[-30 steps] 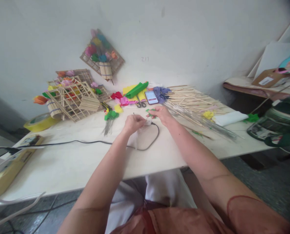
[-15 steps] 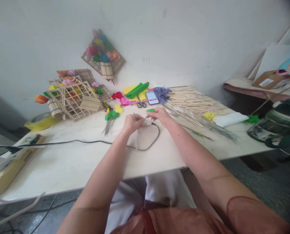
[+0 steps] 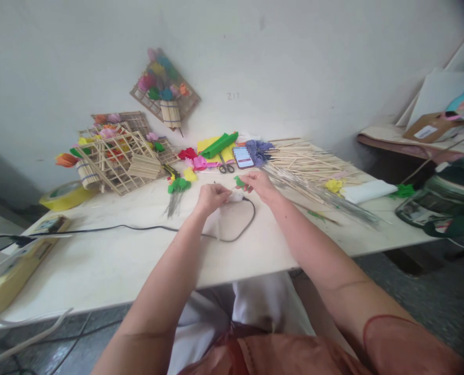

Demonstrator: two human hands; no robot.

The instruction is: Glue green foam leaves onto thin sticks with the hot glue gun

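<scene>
Between the fingertips of my right hand (image 3: 260, 185) is a small piece of green paper (image 3: 238, 180). My left hand (image 3: 213, 197) is closed in a pinch on a thin wire stem (image 3: 232, 191), whose end reaches toward the green paper. Just below the fingers lies a white device (image 3: 236, 197) with a dark cord (image 3: 251, 221) looping over the table; the hands partly hide it. Left of my left hand rests a bunch of green paper pieces on wires (image 3: 179, 186). Scissors (image 3: 226, 167) lie beyond the hands.
Bamboo sticks (image 3: 305, 159) and loose wires (image 3: 333, 203) spread at the right, near a dark green jar (image 3: 437, 195). Stick lattices with paper flowers (image 3: 118, 156) stand at the left, behind yellow tape (image 3: 67, 196). A power strip (image 3: 28, 265) sits at the left edge. A phone (image 3: 243, 157) lies behind.
My right hand has tilted slightly, and the green paper has turned and dropped a little, showing more of itself by the stem. The left hand has hardly moved.
</scene>
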